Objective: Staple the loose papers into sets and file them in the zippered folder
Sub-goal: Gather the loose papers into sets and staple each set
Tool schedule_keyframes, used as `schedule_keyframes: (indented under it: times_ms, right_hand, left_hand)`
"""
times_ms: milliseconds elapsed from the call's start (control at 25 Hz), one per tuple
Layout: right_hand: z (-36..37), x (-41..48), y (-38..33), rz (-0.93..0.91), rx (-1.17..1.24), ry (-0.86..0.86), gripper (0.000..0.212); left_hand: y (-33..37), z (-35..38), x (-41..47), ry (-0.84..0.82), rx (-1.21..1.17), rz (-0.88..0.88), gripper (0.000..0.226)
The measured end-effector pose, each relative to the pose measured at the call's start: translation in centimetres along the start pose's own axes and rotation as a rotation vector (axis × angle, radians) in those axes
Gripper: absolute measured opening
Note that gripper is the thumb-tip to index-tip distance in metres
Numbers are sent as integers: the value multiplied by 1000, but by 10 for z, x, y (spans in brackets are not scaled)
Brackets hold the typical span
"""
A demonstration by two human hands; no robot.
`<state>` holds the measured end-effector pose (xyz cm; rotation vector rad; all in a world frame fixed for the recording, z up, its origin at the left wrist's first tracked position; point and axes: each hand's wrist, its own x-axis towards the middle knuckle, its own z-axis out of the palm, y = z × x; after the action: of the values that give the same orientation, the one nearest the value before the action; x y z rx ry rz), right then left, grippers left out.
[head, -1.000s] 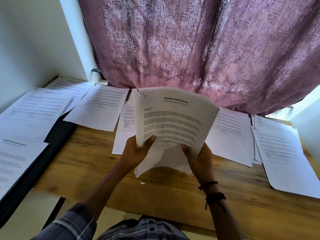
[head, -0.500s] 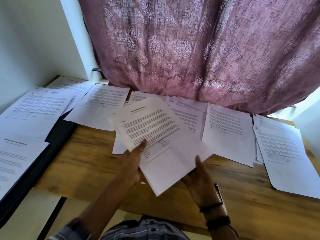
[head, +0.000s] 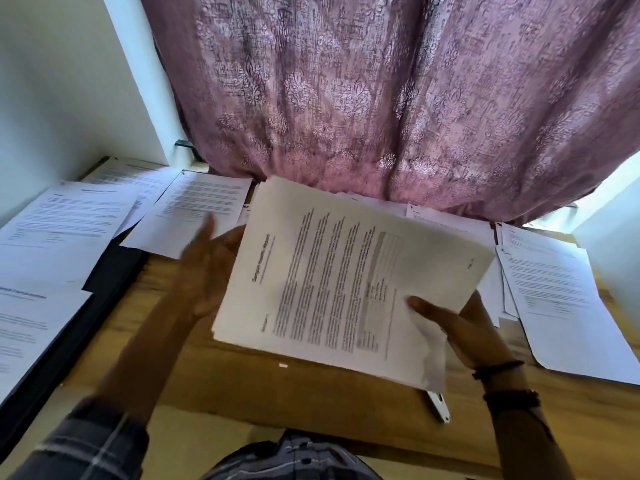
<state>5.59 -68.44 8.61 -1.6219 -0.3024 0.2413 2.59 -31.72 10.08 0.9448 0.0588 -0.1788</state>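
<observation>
Held over the wooden desk: a stack of papers, print running sideways. At its left edge, left hand, fingers straight and spread, blurred. At its near right corner, right hand pinching, thumb on top, fingers beneath. Under that corner, a stapler, half hidden. Nearer than the stack, bare wood; left, right and behind it, loose sheets crowding.

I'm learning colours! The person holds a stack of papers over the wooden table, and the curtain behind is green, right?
Not green: the head view shows a pink curtain. The person does hold the stack of papers over the wooden table.
</observation>
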Motion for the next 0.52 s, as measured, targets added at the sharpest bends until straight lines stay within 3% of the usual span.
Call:
schedule_keyframes:
  times_ms: [80,160,280,400,520]
  right_hand:
    - [3,4,-6,-36,-90,47,37]
    - [10,6,-7,-83,-163,149,35]
    - [15,7,6,-164,-194,277,34]
    - [22,7,24,-179,-174,346,34]
    - [27,6,34,-160,-125,366,33]
  left_hand:
    - [-3,11,7,68,397,-32,64]
    - [-15,18,12,169,589,92,49]
    - [-36,14,11,193,582,299,54]
    - [-50,8,12,231,589,318,64]
    - [-63,5,13,217,568,316,53]
